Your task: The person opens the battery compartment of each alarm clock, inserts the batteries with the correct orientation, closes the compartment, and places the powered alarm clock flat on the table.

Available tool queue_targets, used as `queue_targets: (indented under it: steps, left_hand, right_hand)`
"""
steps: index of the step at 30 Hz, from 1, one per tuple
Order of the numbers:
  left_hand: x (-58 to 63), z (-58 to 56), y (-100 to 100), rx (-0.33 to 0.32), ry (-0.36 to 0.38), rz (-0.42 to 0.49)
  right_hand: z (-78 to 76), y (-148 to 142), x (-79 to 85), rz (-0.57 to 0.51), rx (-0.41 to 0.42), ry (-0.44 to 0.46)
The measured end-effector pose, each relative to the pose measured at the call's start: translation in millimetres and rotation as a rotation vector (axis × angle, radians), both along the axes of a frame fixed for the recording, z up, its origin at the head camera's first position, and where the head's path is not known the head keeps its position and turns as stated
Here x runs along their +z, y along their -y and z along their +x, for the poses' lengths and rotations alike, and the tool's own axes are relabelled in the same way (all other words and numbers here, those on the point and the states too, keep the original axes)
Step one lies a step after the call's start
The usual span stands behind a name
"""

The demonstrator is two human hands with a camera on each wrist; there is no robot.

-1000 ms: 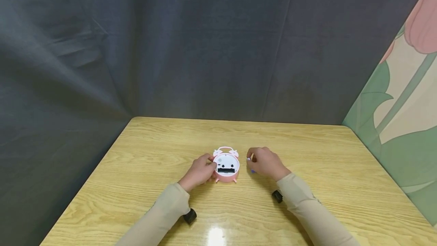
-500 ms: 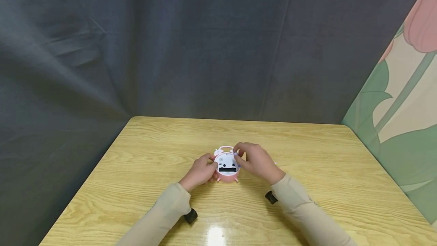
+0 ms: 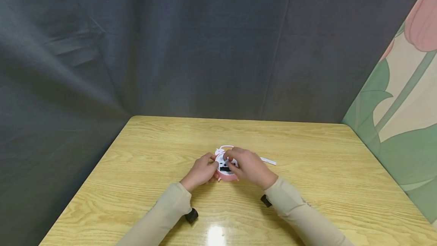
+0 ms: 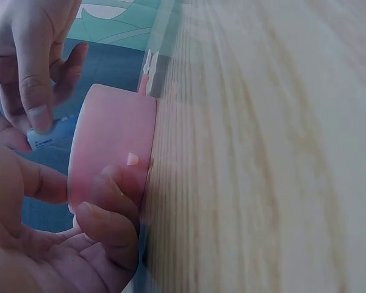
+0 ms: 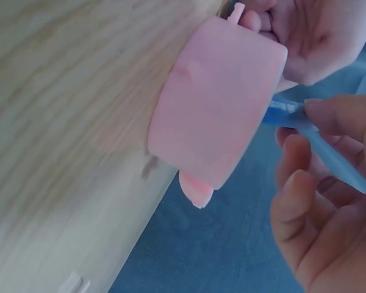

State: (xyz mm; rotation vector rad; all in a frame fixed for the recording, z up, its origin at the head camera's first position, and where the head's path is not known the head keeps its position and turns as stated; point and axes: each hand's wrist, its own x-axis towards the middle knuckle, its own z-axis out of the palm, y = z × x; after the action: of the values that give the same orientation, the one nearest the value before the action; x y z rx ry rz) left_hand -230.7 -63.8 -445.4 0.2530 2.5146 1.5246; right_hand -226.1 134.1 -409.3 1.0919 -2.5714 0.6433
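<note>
A pink alarm clock (image 3: 228, 177) lies face down on the table, its white back and black battery compartment (image 3: 224, 169) turned up. My left hand (image 3: 200, 171) holds the clock by its left rim, thumb on the back and fingers curled at the pink side (image 4: 113, 146). Over the clock's back, my right hand (image 3: 250, 167) pinches a blue battery (image 5: 283, 113) between thumb and fingers. Its lettered end (image 4: 47, 138) shows in the left wrist view. A paler blue strip (image 5: 340, 162) runs along the right fingers; I cannot tell whether it is a separate piece.
A narrow white strip (image 3: 268, 161) lies on the wooden table (image 3: 307, 185), just right of my right hand. Dark cloth (image 3: 218, 48) hangs behind the table, and a flower-patterned panel (image 3: 403, 98) stands along the right side.
My right hand has moved left with the battery, from beside the clock to over its back. The white strip has come into view behind it. My left hand stays at the rim.
</note>
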Motion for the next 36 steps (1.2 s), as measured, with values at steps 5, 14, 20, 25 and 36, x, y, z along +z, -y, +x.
queue_targets:
  steps: [5,14,20,25,36]
  left_hand:
    - [0.5,-0.3,0.5,-0.015,0.011,0.01]
    - [3.4,0.2,0.2,-0.013,0.014,0.007]
    - [2.3,-0.3,-0.4,-0.016,0.016,0.006]
    - [2.1,0.0,-0.3,-0.013,0.019,0.006]
    - [1.4,0.3,-1.3,-0.01,0.015,0.008]
  right_hand:
    - [2.0,3.2,-2.1,0.031,0.037,-0.036]
    - [4.5,5.9,-5.6,0.127,0.063,-0.064]
    - [4.5,6.2,-7.7,0.127,0.057,-0.047]
    - [5.1,6.9,-7.3,0.131,0.053,-0.037]
    - [5.6,7.8,-10.1,0.12,0.029,-0.026]
